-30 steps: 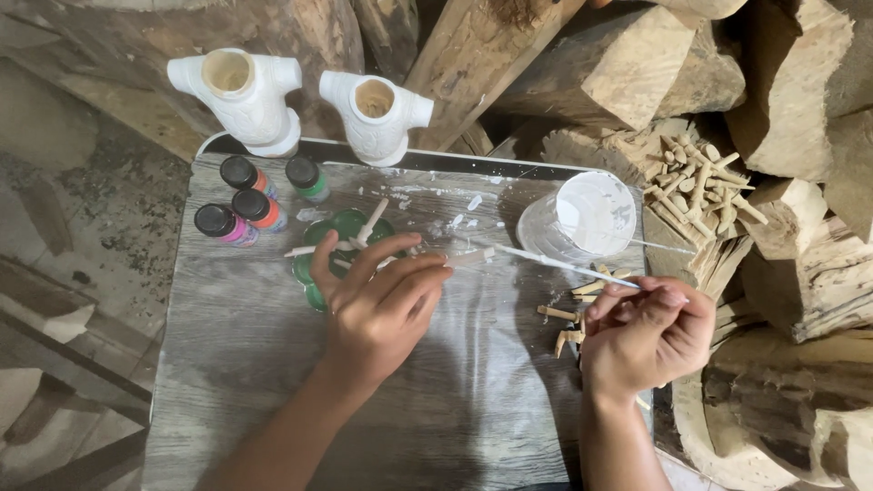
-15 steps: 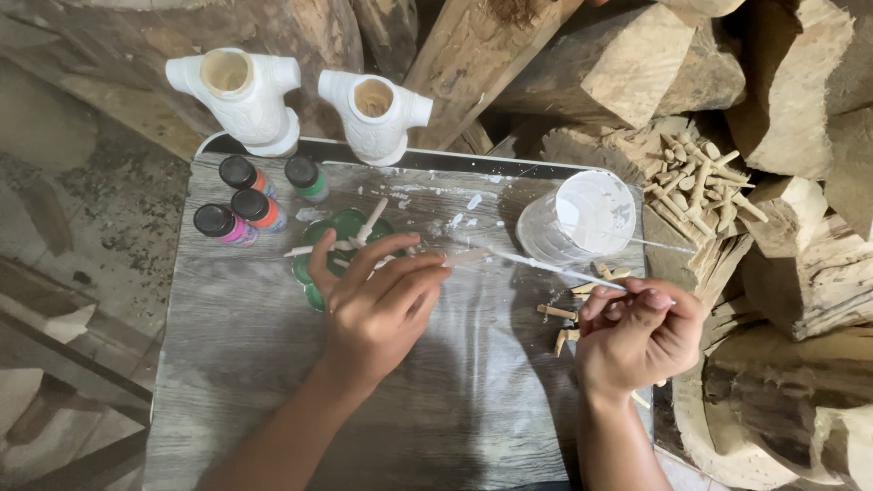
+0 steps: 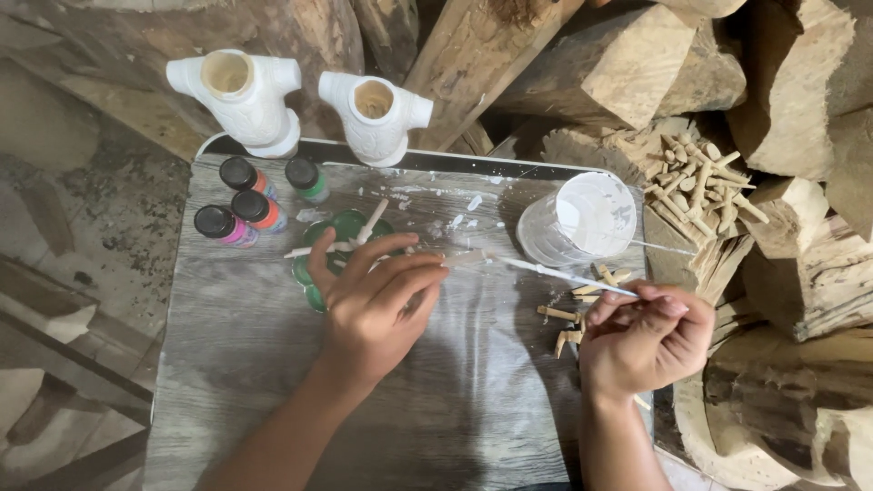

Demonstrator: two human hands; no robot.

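Note:
My left hand (image 3: 375, 300) rests over a green paint palette (image 3: 338, 238) on the grey board (image 3: 273, 382), its fingertips pinching a small white-painted wooden piece (image 3: 459, 258). My right hand (image 3: 647, 338) grips a thin brush (image 3: 564, 273) whose tip reaches left to that piece. Two white-painted sticks (image 3: 364, 227) lie across the palette. A white paint cup (image 3: 582, 218) stands just beyond the brush. Several bare wooden pegs (image 3: 573, 314) lie on the board next to my right hand.
Two white torso-shaped carvings (image 3: 245, 95) (image 3: 375, 114) stand at the board's far edge. Several small paint bottles (image 3: 241, 205) with black caps sit at the left. A pile of wooden pegs (image 3: 700, 182) rests on logs (image 3: 637, 64) at the right.
Both hands stay almost where they were. The brush has shifted slightly along the small piece held at my left fingertips.

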